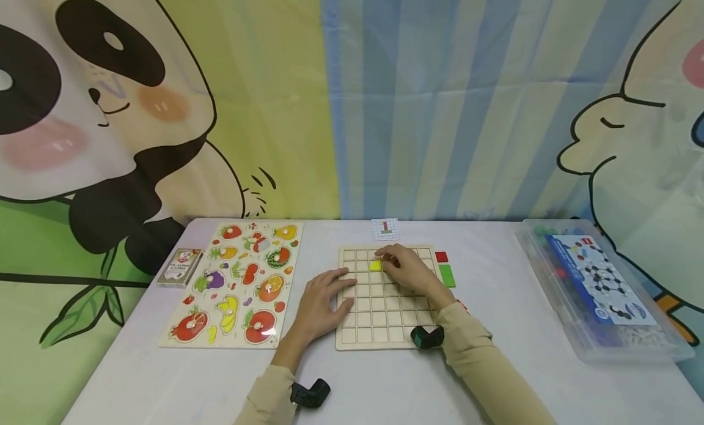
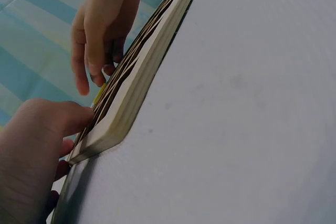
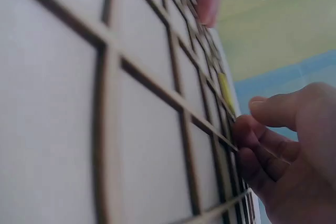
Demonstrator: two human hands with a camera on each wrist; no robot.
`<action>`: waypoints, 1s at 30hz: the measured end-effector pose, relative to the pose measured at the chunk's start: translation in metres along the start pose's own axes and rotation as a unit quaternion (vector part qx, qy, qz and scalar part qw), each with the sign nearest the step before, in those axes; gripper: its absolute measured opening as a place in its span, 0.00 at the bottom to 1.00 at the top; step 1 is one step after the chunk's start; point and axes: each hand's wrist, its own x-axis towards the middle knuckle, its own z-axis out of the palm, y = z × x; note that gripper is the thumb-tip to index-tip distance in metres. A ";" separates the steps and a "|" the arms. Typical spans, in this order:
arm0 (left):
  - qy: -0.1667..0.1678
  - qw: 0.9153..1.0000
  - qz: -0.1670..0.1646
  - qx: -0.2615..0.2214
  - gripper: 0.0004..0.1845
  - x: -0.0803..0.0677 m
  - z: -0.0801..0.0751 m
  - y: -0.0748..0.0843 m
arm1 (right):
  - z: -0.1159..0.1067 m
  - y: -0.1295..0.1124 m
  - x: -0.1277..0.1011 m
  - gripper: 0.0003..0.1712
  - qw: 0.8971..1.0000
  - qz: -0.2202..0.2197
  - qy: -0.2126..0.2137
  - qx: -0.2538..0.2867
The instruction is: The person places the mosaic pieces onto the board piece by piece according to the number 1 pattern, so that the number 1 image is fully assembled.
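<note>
The clear plastic lidded box at the right end of the surface holds small coloured and white pieces under a printed sheet showing a ball-and-stick figure; the pieces are too small to identify. The wooden grid board lies flat at centre, pale, square, divided by thin raised ribs into shallow square cells. One yellow square tile sits in a cell in the second row from the far edge.

The right hand rests on the board's far cells, fingertips touching the yellow tile's right edge; its grip is narrow, fingers bent toward the tile. The left hand lies flat with fingers spread over the board's left edge, grip wide, holding nothing.

Off the board's right side lie a red square tile and a green rectangular tile. A small pattern card lies beyond the far edge. To the left are a fruit peg puzzle and a card deck box.

The left wrist view alone shows the board's edge thickness, with dark lines along it. The right wrist view shows the ribs standing proud of the cell floors and the tile as a thin yellow sliver.
</note>
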 end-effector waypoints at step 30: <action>-0.027 1.000 -0.001 -0.007 0.21 -0.002 -0.002 0.000 | -0.069 0.077 -0.052 0.20 0.990 0.120 0.062 -0.039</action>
